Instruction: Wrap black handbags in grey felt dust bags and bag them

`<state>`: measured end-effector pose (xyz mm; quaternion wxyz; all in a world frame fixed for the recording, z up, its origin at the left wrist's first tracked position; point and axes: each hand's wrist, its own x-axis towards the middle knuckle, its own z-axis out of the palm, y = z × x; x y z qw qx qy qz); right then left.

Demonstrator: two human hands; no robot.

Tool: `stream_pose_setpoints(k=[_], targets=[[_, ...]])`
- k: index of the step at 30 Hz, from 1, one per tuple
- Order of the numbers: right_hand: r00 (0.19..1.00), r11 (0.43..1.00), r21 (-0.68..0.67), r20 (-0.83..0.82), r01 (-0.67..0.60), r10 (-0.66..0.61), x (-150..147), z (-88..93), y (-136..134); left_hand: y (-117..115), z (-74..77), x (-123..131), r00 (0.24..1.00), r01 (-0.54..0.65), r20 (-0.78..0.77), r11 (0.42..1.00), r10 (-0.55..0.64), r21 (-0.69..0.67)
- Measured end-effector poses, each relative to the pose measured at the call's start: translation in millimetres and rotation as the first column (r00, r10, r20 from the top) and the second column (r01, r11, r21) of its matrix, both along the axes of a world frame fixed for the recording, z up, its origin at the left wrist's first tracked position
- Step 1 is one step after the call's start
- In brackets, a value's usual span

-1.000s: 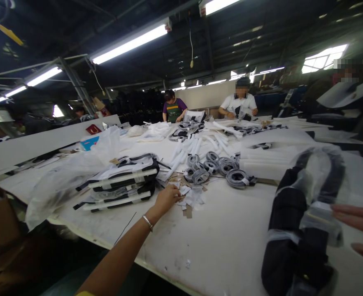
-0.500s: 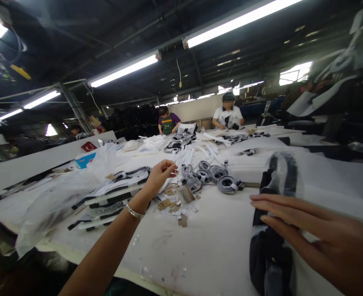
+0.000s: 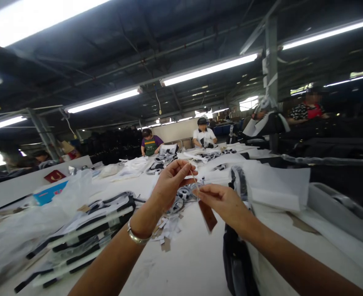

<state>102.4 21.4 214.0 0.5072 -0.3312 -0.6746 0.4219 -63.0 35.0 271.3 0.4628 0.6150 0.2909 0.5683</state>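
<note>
A thin light cord (image 3: 193, 176) runs between my two hands above the white table (image 3: 181, 269). Its upper end is pinched in my left hand (image 3: 171, 183), which has a silver bracelet at the wrist. Lower on the cord, the fingertips of my right hand (image 3: 221, 201) are closed round it. From the cord hangs a brown tag (image 3: 207, 216), just below my right fingers. Behind the hands lie rolled grey strips (image 3: 184, 192), partly hidden. A long black item in clear plastic (image 3: 238, 259) lies under my right forearm.
Black and white strips in plastic (image 3: 91, 234) are stacked at the left, near a clear plastic bag (image 3: 11, 238) and a blue box (image 3: 49, 192). Paper scraps (image 3: 166, 230) lie mid-table. White sheets (image 3: 277, 185) cover the right. Two people work across the table.
My right hand has moved left to the cord beside my left hand. The brown tag now hangs below them. The view has shifted, with the background further left and lower.
</note>
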Motion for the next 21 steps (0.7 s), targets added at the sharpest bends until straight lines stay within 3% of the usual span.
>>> stream_pose_setpoints(k=[6,10,14,17,21], targets=[[0.962,0.989,-0.145,-0.271,-0.029,-0.011,23,-5.4,-29,-7,-12.2,20,0.994,0.049,0.095,0.998,-0.047,-0.024],[0.869,0.963,-0.257,-0.491,-0.082,-0.056,28,-12.4,-32,-14,-20.5,35,0.987,0.098,0.133,0.994,-0.092,-0.042],[0.782,0.966,-0.254,-0.613,-0.057,-0.115,37,-12.2,-39,-26,-27.3,48,0.978,0.185,0.107,0.980,-0.177,-0.072],[0.857,0.964,-0.249,-0.475,0.087,-0.200,61,-17.6,-46,-26,-38.2,49,0.974,0.226,-0.014,0.970,-0.228,-0.086],[0.932,0.921,-0.161,-0.014,0.356,-0.363,104,-41.8,-52,-6,-72.9,40,0.949,0.164,-0.241,0.970,-0.205,-0.179]])
